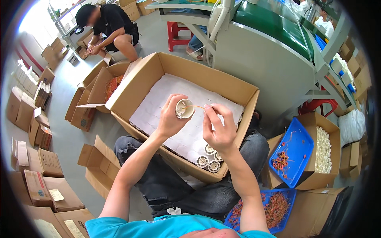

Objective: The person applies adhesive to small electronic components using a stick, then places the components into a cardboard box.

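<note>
My left hand (pixel 170 119) is wrapped round a white plastic cup-shaped housing (pixel 179 114), its open end facing up at me. Between the thumb and fingers of my right hand (pixel 220 129) is the end of a thin orange wire (pixel 197 106), which runs across into the housing. What the wire meets inside is too small to tell. Both hands are above a large open cardboard box (pixel 135 85) in front of my knees. A white sheet (pixel 154 105) lies inside it, and several round white slotted parts (pixel 202 161) show at its near right corner.
To my right, a blue tray (pixel 297 146) with red-and-orange wired pieces leans by a carton of small white parts (pixel 323 154). Another blue tray (pixel 291 210) holds more wires. A green-topped workbench (pixel 254 55) stands ahead. A person (pixel 115 27) crouches far left near cartons (pixel 95 91).
</note>
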Motion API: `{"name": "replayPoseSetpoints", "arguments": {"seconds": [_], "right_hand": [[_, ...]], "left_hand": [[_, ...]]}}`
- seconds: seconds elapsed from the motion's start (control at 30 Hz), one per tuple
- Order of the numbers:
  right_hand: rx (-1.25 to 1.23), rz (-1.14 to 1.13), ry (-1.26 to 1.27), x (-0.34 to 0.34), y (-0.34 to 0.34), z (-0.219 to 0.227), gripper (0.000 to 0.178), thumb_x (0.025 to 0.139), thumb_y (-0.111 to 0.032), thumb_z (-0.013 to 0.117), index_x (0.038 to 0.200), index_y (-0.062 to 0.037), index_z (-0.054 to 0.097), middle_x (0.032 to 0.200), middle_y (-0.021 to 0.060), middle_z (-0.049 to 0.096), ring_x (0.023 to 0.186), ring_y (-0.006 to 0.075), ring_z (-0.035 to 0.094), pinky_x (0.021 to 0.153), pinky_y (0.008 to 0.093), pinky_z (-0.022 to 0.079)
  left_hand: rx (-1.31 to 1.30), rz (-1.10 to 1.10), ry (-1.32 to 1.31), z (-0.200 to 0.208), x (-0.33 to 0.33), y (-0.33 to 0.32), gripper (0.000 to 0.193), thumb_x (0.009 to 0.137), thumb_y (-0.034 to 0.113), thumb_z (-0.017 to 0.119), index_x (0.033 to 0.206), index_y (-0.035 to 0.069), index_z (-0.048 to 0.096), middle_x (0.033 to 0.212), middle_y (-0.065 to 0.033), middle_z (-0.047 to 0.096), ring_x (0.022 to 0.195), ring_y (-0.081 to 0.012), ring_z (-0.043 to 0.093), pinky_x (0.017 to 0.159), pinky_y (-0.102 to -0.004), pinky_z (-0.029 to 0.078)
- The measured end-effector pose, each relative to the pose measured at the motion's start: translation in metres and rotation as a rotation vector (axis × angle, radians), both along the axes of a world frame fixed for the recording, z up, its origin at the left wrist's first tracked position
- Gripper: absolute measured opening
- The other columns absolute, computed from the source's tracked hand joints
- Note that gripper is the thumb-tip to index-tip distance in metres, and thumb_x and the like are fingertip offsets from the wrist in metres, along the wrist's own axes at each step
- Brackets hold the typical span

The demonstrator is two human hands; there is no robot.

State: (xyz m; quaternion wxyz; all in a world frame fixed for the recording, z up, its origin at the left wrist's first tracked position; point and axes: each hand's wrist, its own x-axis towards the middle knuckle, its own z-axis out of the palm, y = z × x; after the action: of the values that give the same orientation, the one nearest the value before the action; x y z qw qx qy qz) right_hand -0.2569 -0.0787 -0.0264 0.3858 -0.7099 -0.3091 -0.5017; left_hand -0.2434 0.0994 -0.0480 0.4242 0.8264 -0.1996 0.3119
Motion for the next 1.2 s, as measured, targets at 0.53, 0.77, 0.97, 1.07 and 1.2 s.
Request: {"name": "replayPoseSetpoints", "arguments": {"seconds": [0.53, 0.77, 0.97, 1.07, 1.2], "right_hand": [[-0.089, 0.124, -0.004, 0.0, 0.009, -0.007, 0.038, 0.07, 0.008, 0.072, 0.107, 0.0019, 0.067, 0.099, 0.0149, 0.063, 0.073, 0.0252, 0.066, 0.06, 0.0318, 0.056], [0.112, 0.459, 0.407, -0.005, 0.01, 0.001, 0.027, 0.078, 0.005, 0.074, 0.103, 0.0003, 0.066, 0.094, 0.0111, 0.065, 0.073, 0.025, 0.067, 0.061, 0.0318, 0.056], [0.012, 0.19, 0.411, 0.001, 0.01, -0.012, 0.024, 0.074, 0.002, 0.077, 0.097, -0.0006, 0.07, 0.095, 0.0113, 0.064, 0.08, 0.0257, 0.066, 0.066, 0.0336, 0.056], [0.018, 0.129, 0.49, -0.001, 0.013, -0.007, 0.02, 0.073, -0.001, 0.077, 0.093, -0.0018, 0.073, 0.104, 0.0129, 0.062, 0.092, 0.0263, 0.064, 0.072, 0.0349, 0.055], [0.022, 0.181, 0.587, 0.005, 0.014, -0.014, 0.015, 0.074, -0.005, 0.076, 0.089, -0.0028, 0.075, 0.111, 0.0137, 0.06, 0.101, 0.0271, 0.061, 0.076, 0.0362, 0.055]], "left_hand": [[0.04, 0.001, 0.079, 0.001, -0.001, -0.001, 0.052, 0.069, 0.003, 0.082, 0.114, 0.005, 0.058, 0.106, -0.0138, 0.062, 0.091, -0.0346, 0.065, 0.076, -0.0395, 0.054], [0.084, 0.025, 0.067, -0.003, 0.0, 0.002, 0.055, 0.065, 0.002, 0.082, 0.114, 0.006, 0.058, 0.107, -0.0136, 0.062, 0.094, -0.0361, 0.064, 0.077, -0.0412, 0.054], [0.175, 0.032, -0.069, -0.002, -0.001, -0.002, 0.057, 0.063, 0.004, 0.082, 0.114, 0.006, 0.058, 0.109, -0.0125, 0.064, 0.095, -0.0335, 0.064, 0.079, -0.0412, 0.05], [0.242, 0.025, -0.119, -0.003, -0.003, -0.004, 0.058, 0.061, 0.005, 0.082, 0.114, 0.007, 0.059, 0.109, -0.0115, 0.065, 0.094, -0.0313, 0.064, 0.08, -0.0398, 0.047], [0.295, 0.0, -0.094, -0.004, -0.005, -0.012, 0.059, 0.059, 0.004, 0.082, 0.113, 0.007, 0.059, 0.108, -0.0102, 0.065, 0.092, -0.0299, 0.065, 0.077, -0.0396, 0.049]]}}
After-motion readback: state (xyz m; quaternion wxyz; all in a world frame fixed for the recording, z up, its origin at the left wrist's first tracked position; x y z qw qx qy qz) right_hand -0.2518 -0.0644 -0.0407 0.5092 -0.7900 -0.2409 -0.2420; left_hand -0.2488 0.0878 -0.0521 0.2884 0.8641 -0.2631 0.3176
